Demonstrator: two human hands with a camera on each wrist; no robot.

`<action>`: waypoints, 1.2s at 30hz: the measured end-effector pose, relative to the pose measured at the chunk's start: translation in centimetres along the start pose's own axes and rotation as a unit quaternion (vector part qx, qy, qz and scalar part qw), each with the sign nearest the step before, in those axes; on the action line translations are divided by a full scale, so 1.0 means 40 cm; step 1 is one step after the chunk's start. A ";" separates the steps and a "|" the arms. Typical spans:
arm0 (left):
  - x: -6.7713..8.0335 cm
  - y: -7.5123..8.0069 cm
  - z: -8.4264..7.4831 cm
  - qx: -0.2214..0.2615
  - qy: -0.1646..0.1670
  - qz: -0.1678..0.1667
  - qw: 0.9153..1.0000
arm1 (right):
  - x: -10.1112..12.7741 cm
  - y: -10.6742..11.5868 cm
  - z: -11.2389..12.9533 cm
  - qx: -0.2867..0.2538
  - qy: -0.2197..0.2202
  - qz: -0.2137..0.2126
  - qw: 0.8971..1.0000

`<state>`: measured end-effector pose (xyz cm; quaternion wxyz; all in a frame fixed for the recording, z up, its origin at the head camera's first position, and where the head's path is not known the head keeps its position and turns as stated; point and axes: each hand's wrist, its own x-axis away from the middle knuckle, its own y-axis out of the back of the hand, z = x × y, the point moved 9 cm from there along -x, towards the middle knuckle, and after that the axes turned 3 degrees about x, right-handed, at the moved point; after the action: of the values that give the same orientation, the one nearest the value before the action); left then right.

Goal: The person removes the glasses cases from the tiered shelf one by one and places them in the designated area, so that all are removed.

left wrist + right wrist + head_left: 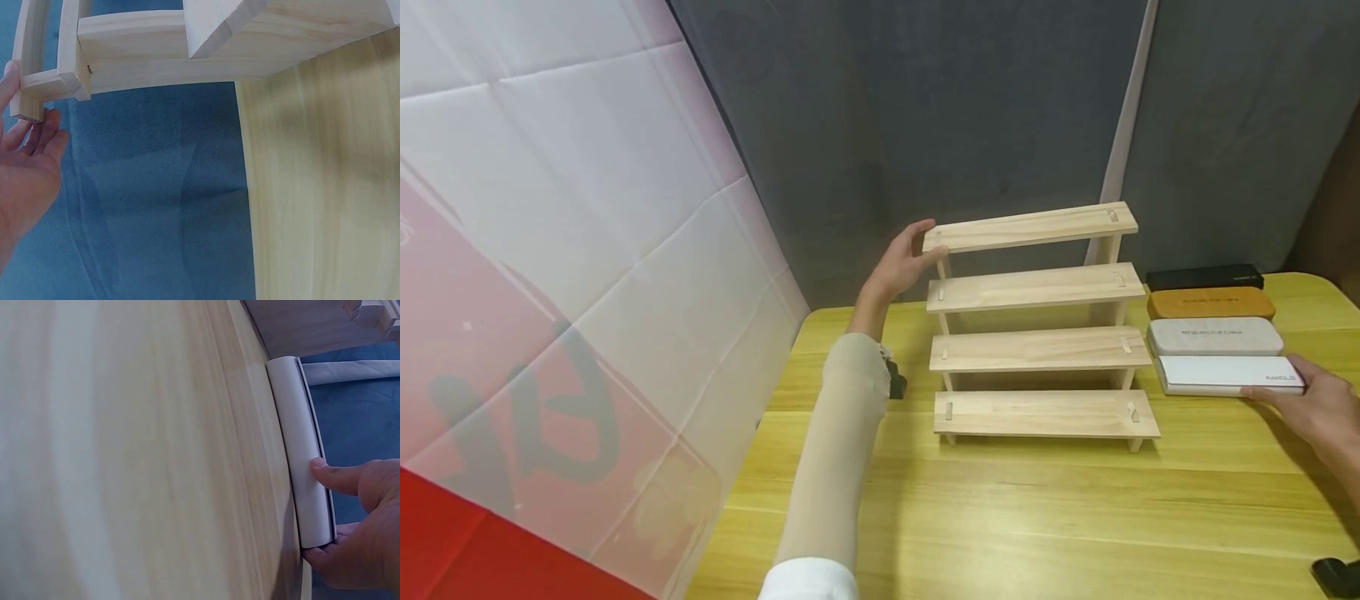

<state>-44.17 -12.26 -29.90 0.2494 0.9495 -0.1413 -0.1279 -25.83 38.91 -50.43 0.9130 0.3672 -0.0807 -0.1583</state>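
Note:
A four-tier wooden display rack (1037, 354) of pale boards stands on the table. My left hand (898, 265) grips the left end of its top board, thumb on the front edge and fingers behind; the left wrist view shows this hand (31, 169) at the board's end. At the right, my right hand (1318, 404) holds the right end of a white glasses case (1228, 373). In the right wrist view the thumb (337, 478) presses the long side of the case (300, 450), with the fingers at its end, low by the tabletop.
Behind the white case lie a light grey case (1216, 337), an orange-brown case (1210, 303) and a black case (1206, 277), in a row close to the rack's right side. The yellow wooden table (1037, 517) meets a grey curtain (925, 108) at the back. A printed cloth (587, 217) hangs at the left.

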 end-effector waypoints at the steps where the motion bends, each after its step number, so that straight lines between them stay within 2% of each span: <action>1: 0.000 0.000 0.000 0.000 0.000 0.000 1.000 | 0.000 0.000 0.000 0.000 -0.001 0.000 1.000; 20: -0.005 -0.005 0.004 -0.003 0.012 0.000 1.000 | -0.005 0.012 -0.006 0.000 0.002 0.004 1.000; 36: -0.004 -0.005 0.002 -0.009 0.008 -0.002 1.000 | -0.011 0.018 -0.011 0.001 0.005 0.003 1.000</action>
<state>-44.30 -12.06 -30.05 0.2591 0.9484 -0.1364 -0.1218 -25.95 39.85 -50.28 0.9134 0.3689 -0.0772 -0.1536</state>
